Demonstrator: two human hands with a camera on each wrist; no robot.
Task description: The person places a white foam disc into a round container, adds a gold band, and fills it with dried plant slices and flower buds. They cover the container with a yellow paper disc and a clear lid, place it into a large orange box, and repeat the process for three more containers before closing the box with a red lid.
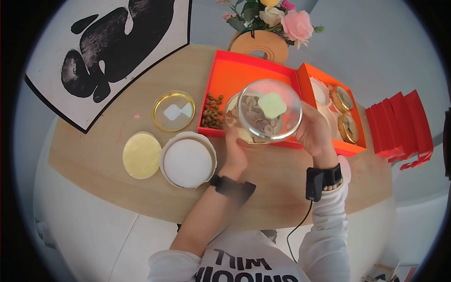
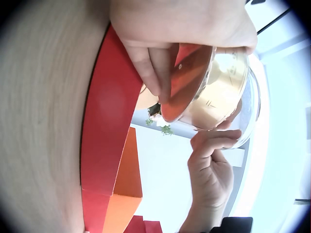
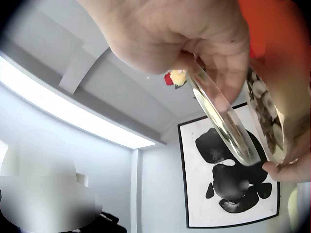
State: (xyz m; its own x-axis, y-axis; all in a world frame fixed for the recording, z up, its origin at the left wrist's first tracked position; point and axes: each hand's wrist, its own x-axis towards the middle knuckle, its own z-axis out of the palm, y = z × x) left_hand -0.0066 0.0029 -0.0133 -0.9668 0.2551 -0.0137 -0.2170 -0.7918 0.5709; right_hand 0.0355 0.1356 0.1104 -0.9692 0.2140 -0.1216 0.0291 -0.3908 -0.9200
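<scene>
My left hand (image 1: pixel 235 154) grips a round tub of brownish slices (image 1: pixel 231 116) above the red box; in the left wrist view the tub's side (image 2: pixel 219 92) looks gold. My right hand (image 1: pixel 314 134) pinches the edge of a clear round lid (image 1: pixel 292 113) with a pale green square label (image 1: pixel 272 105). From the head, the lid overlaps the tub. The right wrist view shows the lid (image 3: pixel 221 121) tilted beside the tub's open top, apart from it, with the slices (image 3: pixel 265 109) visible and left fingertips (image 3: pixel 291 171) at the tub's rim.
A red box (image 1: pixel 244 65) holds small brown pieces (image 1: pixel 212 115); joined to it, an orange compartment (image 1: pixel 314 75) holds gold-rimmed jars (image 1: pixel 347 128). Left of them lie a gold-rimmed lid (image 1: pixel 157 123), a yellow disc (image 1: pixel 141 155) and a white round container (image 1: pixel 189 162). Flowers (image 1: pixel 297 27) and red folders (image 1: pixel 399 124) stand behind.
</scene>
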